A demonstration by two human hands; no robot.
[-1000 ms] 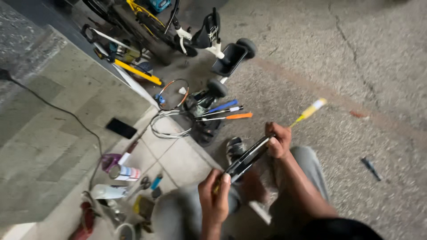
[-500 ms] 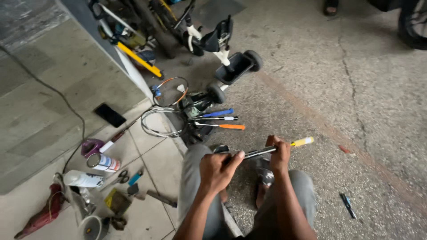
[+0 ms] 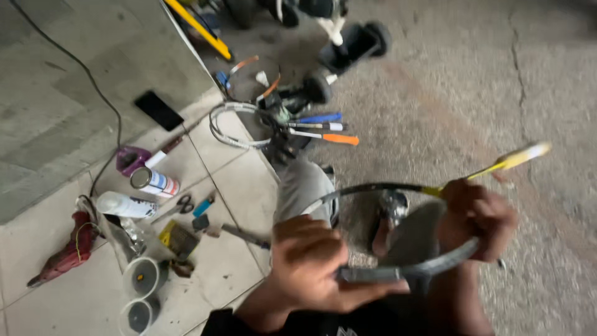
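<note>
A person seated at the edge of a tiled step holds a badminton racket frame above the knees, its long axis running from lower left to upper right, with the yellow-and-white shaft pointing up and right over the concrete. The left hand is clamped on the near, lower end of the dark hoop, fingers curled around the rim. The right hand is closed around the far end of the hoop, where it meets the shaft. The two hands sit well apart, both forearms reaching forward from the bottom of the frame. On the tiles to the left lie two spray cans, one pair of scissors and one red power drill. Three more rackets with blue, white and orange grips lie fanned on the ground ahead.
</note>
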